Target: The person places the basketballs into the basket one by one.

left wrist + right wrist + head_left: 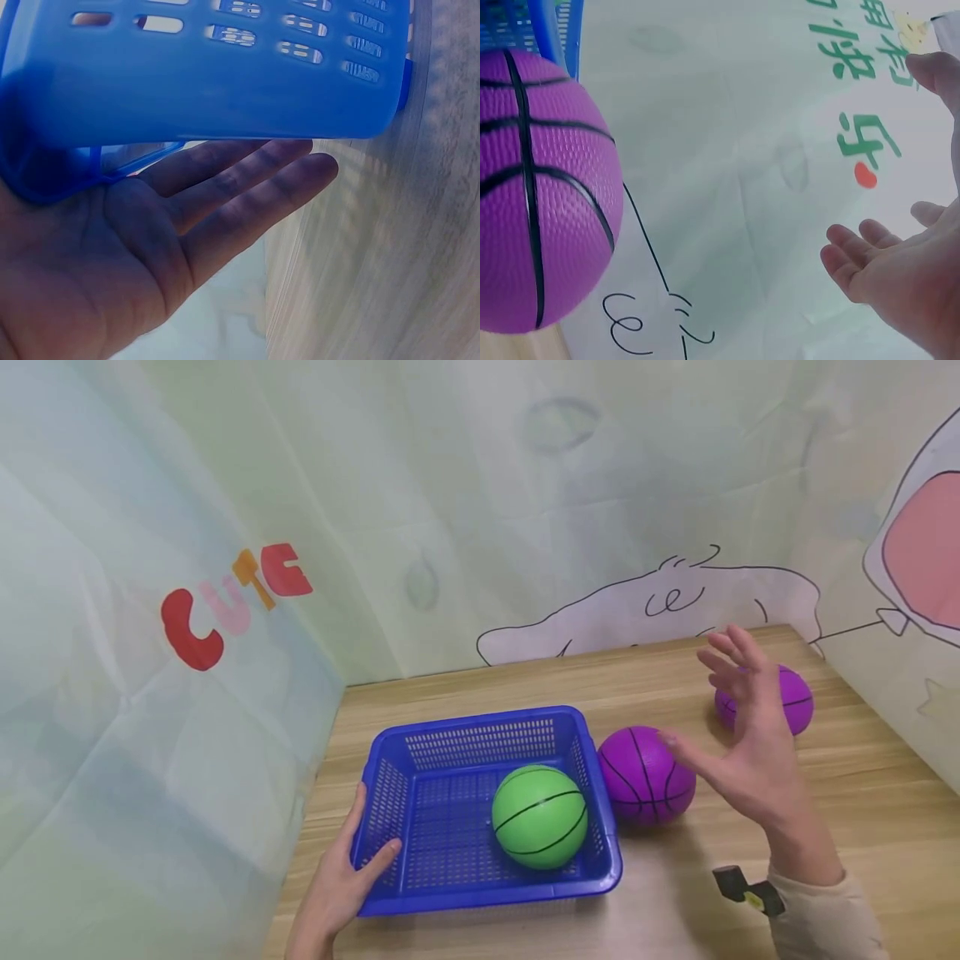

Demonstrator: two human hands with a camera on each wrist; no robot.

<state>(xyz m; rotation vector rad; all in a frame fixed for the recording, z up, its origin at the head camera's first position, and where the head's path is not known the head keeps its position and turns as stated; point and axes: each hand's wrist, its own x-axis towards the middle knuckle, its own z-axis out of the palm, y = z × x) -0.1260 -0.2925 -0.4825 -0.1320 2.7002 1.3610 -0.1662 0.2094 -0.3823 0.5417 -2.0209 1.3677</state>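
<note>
A blue plastic basket (491, 897) with slotted walls stands on the table, a green ball (540, 817) with black lines inside it toward the right. My left hand (337, 881) holds its left rim, thumb over the inside and fingers along the outside; in the left wrist view those fingers (259, 202) extend beside the wall. One purple ball (647, 775) sits against the basket's right side. My right hand (757, 752) is raised with spread fingers and holds nothing. It partly hides another purple ball (798, 700) farther back.
The wooden table (442, 689) meets a printed cloth backdrop (420, 527) at the back and on both sides. A dark strap end (746, 892) sticks out by the right sleeve (821, 922).
</note>
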